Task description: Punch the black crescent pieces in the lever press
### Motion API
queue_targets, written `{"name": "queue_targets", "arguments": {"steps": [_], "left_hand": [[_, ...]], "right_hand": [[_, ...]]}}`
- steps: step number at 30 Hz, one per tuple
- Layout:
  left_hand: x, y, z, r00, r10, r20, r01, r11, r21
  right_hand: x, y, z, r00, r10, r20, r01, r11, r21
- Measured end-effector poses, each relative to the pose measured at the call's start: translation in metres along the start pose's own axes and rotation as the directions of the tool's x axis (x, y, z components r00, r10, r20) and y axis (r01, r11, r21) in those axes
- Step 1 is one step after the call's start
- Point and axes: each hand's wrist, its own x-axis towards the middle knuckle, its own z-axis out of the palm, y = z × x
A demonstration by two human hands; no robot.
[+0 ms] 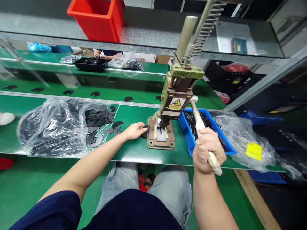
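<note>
My right hand (208, 150) is wrapped round the pale, wrapped lever (198, 120) of a green hand press (176, 99). At the left edge of the press base (151, 142), my left hand (134, 131) is closed, its fingertips pinching a flat black curved piece (144, 133) that they partly cover. Under the press head a light metal plate (161, 135) lies on the base, with a small black part at the tool tip. Loose black crescent-shaped pieces (97, 140) spill from a clear plastic bag (55, 127) left of my left hand.
Right of the press stands a blue bin (189, 140) of black parts, beside a clear bag with a yellow label (253, 150). A red bin (96, 19) sits on the overhead shelf. Black pieces lie spaced along the green strip (107, 86) behind; a person's hands show beyond.
</note>
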Motion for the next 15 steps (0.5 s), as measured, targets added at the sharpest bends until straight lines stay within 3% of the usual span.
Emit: {"name": "queue_targets", "arguments": {"steps": [3,6,15], "left_hand": [[0.005,0.007,0.000,0.997,-0.069,0.020,0.071,0.982,-0.177],[0.011,0.023,0.004,0.996,-0.046,0.076,0.066,0.958,-0.278],[0.032,0.040,0.025,0.990,-0.074,0.123,0.106,0.954,-0.279]], "right_hand": [[0.000,-0.001,0.000,1.000,-0.006,-0.003,0.006,1.000,-0.004],[-0.001,-0.002,0.001,1.000,-0.008,-0.019,0.008,1.000,-0.019],[0.000,-0.003,-0.002,1.000,0.014,0.027,-0.013,0.999,-0.047]]}}
